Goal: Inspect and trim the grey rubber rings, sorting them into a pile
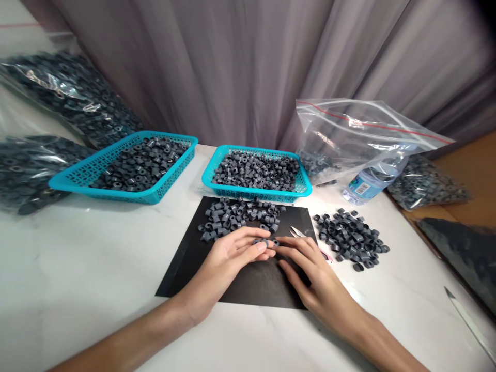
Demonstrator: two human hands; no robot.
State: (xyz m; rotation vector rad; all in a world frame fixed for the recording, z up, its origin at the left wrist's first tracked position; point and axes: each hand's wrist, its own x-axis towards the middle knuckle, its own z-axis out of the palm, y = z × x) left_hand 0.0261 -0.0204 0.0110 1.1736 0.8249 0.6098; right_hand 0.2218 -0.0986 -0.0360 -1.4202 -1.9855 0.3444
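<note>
My left hand (240, 248) is closed, pinching a small grey plastic ring (265, 242) between thumb and fingers above the black mat (248, 289). Just right of it, another grey ring (275, 242) sits at the fingertips of my right hand (306, 263). The right hand's fingers are stretched out and its thumb stands apart from them; whether they touch that ring is hard to make out. Beyond both hands, a loose pile of short grey tube pieces (222, 219) covers the back of the mat. Small scissors (297, 232) lie partly hidden under the right hand.
Two turquoise baskets (155, 194) (256, 194) hold many grey pieces at the back. A second pile (351, 235) lies right of the mat. Behind it are a water bottle (368, 183) and a clear zip bag (341, 124). Filled bags (77, 93) stand at the left.
</note>
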